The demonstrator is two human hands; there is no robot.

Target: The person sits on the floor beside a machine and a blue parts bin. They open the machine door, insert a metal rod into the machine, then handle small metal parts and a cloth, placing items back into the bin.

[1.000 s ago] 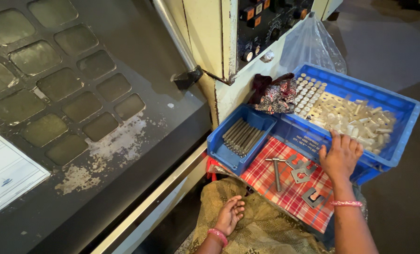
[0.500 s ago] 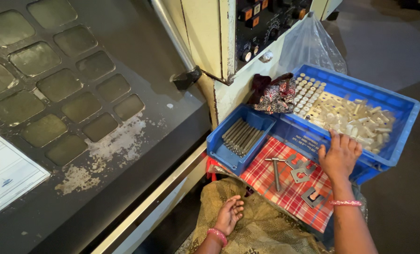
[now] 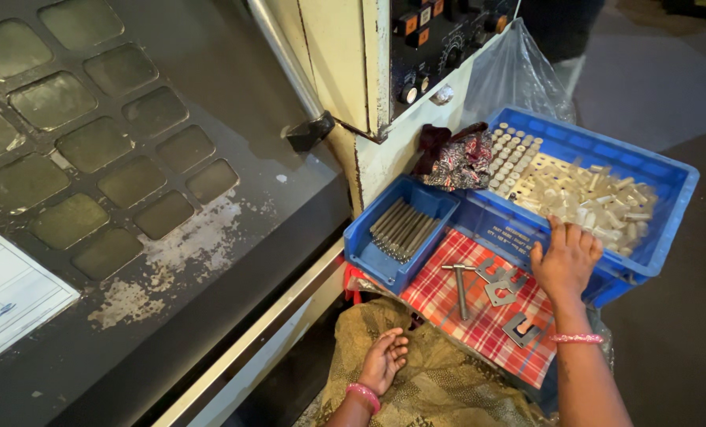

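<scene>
Nearest the camera, the left hand (image 3: 385, 360) lies idle on an olive-gold cloth (image 3: 448, 387) over the lap, palm up, fingers loosely curled, gripping nothing. Just beyond it, a red checked cloth (image 3: 456, 296) carries a T-handled metal key (image 3: 459, 286) and a few flat grey brackets (image 3: 502, 291). The right hand (image 3: 565, 259) rests at the near rim of the big blue crate (image 3: 661, 229), fingers spread over the edge and reaching toward the pale small cylinders (image 3: 582, 194) heaped and racked inside; whether a piece is pinched under the fingertips cannot be told. Those pieces look stiff, light and smooth, likely to roll, so best pinched across the middle between thumb and forefinger. Left of the crate, a smaller blue bin (image 3: 365, 253) holds grey metal rods (image 3: 404, 229). Farther back sit a patterned rag (image 3: 460, 158), a clear plastic bag (image 3: 515, 75) and the machine's control panel (image 3: 440, 39).
</scene>
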